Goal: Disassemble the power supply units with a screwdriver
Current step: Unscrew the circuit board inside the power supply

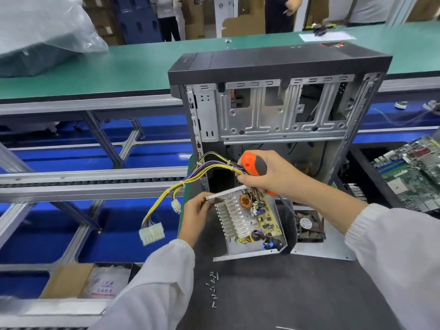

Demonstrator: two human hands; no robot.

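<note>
Your right hand [266, 176] grips the orange-and-grey handle of the screwdriver [253, 166], fingers curled round it, with the shaft pointing down into the open power supply unit [247, 222]; the tip is hidden behind your hand and the wiring. Your left hand [196, 215] pinches the upper left edge of the unit's metal housing, thumb on top and fingers beneath. The unit lies tilted on the dark desk [285, 294] directly in front of you, its cover off, showing a finned heat sink [229, 220], a copper coil [246, 201] and a yellow circuit board [267, 221]. Its removed cover [321, 248], carrying a fan [309, 226], rests just beside the unit on the right, touching it at the near corner. A bundle of yellow, purple and black cables [190, 179] runs from the unit's top out past the desk's left edge, ending in a white connector [152, 231] that hangs over the edge. A cluster of loose screws [213, 289] lies on the desk near the unit's front edge. Behind the unit stands an opened computer case [278, 103], upright, side panel off. To the far right lies a green motherboard [412, 172]. Beyond runs a green conveyor surface [119, 65]; a cardboard box [69, 279] sits lower left.
</note>
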